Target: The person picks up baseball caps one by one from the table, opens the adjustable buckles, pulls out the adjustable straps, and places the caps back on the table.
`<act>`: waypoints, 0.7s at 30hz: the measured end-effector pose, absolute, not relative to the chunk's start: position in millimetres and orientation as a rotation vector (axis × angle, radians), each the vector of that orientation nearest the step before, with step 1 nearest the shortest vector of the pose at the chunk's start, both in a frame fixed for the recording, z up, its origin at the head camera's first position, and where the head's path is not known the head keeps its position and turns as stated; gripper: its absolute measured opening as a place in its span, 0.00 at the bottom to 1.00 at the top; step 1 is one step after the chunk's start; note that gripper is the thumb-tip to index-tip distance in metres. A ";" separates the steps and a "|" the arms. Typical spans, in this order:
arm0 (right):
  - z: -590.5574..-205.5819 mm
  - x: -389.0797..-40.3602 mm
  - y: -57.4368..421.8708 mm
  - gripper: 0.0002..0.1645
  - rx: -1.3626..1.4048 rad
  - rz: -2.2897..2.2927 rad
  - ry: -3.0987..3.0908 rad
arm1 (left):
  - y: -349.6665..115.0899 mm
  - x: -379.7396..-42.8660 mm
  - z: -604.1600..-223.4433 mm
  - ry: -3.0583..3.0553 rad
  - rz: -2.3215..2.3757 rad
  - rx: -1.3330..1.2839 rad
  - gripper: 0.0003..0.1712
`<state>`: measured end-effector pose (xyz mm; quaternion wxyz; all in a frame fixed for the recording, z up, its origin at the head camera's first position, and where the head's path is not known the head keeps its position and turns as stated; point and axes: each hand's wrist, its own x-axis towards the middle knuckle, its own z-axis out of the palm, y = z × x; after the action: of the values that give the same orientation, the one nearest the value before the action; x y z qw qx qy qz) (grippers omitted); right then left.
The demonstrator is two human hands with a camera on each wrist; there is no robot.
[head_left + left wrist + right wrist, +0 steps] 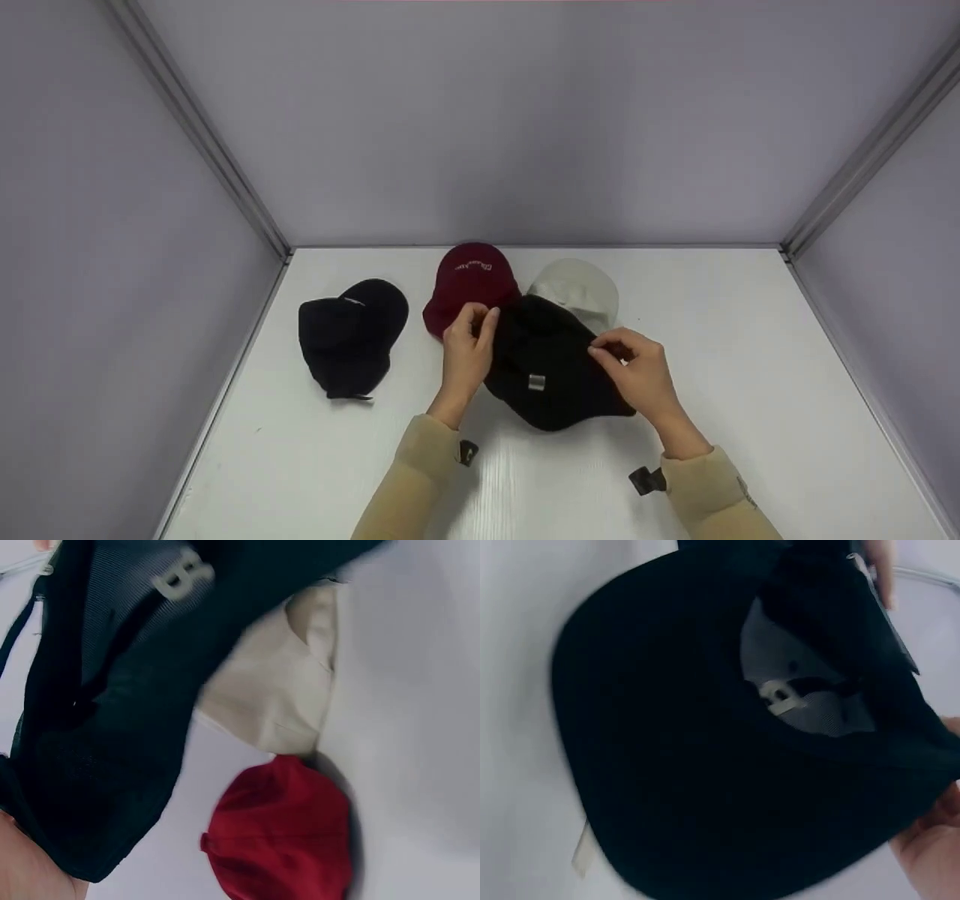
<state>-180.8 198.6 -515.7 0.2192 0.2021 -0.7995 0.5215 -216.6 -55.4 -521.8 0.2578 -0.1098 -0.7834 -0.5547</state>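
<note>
Both hands hold a black cap (555, 367) over the table, one at each side. My left hand (466, 352) pinches its left edge between thumb and fingers, and my right hand (641, 375) pinches the right edge. A small silvery tag (537, 382) shows on the cap's near part. Seen from the right wrist, the broad brim (660, 735) fills much of the picture, with the hollow inside and a pale letter (781, 696) beyond it. Behind the held cap are a dark red cap (472, 281) and an off-white cap (577, 285), both partly covered by it in the head view.
A dark cap (345, 337) lies apart on the left of the white table (750, 337), its strap toward the front. Grey panels (525, 127) enclose the table at the back and both sides. Small black devices (646, 481) sit at both sleeve cuffs.
</note>
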 end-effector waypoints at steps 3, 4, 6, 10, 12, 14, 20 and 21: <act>-513.6 -180.0 192.8 0.06 0.413 1.577 -2.267 | -58.8 -217.8 -529.3 -2.163 -1.408 -0.298 0.10; -513.2 -180.0 191.0 0.05 0.373 1.615 -2.278 | -59.6 -217.7 -531.6 -2.174 -1.357 -0.313 0.10; -513.5 -180.8 188.1 0.03 0.329 1.662 -2.289 | -60.3 -216.5 -535.1 -2.186 -1.226 -0.361 0.11; -514.8 -182.4 183.3 0.03 0.281 1.703 -2.300 | -59.6 -209.3 -538.7 -2.156 -0.932 -0.522 0.15; -514.5 -183.5 181.4 0.03 0.257 1.726 -2.303 | -58.5 -204.0 -539.1 -2.118 -0.796 -0.628 0.18; -513.0 -184.3 179.3 0.03 0.224 1.753 -2.305 | -57.6 -198.2 -539.6 -2.079 -0.696 -0.753 0.21; -491.1 -177.2 171.7 0.04 0.204 1.815 -2.297 | -55.4 -185.9 -545.1 -2.114 -0.525 -0.998 0.31; -487.9 -175.8 171.3 0.04 0.220 1.822 -2.294 | -55.2 -185.0 -546.5 -2.135 -0.494 -1.005 0.32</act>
<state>-175.8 171.3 -487.9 0.1016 0.0745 -0.7768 0.6170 -185.0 -55.2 -546.5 0.3571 -0.3894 -0.8271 -0.1915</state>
